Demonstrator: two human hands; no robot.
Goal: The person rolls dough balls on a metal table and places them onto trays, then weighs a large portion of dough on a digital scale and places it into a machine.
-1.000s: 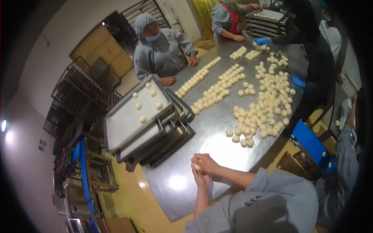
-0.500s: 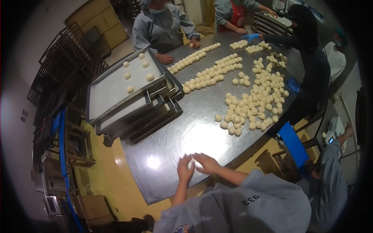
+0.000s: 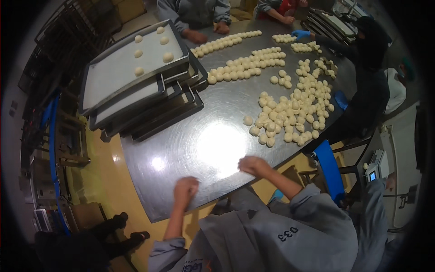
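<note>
My hands are apart above the near part of the steel table (image 3: 158, 140). My left hand (image 3: 186, 190) has its fingers curled at the lower middle; whether anything is inside is hidden. My right hand (image 3: 253, 165), a little higher and to the right, also has bent, blurred fingers whose contents I cannot make out. Beyond them lie a loose heap of pale dough balls (image 3: 308, 102) and longer rows of balls (image 3: 244, 68). A stack of metal trays (image 3: 104, 84) stands at the left, the top one lined with white paper and bearing several balls.
Co-workers in grey (image 3: 190, 11), red apron (image 3: 285, 7) and dark clothing (image 3: 371, 63) stand around the table, one wearing blue gloves (image 3: 301, 35). Blue belts flank it left (image 3: 53, 136) and right (image 3: 330, 172), beside a scale (image 3: 376, 165). Racks (image 3: 54, 41) stand behind; someone's legs (image 3: 113, 226) show lower left.
My hands were together round a pale dough piece; now they have separated, left hand leftward, right hand rightward and forward. The view has also shifted, moving table and trays higher in frame.
</note>
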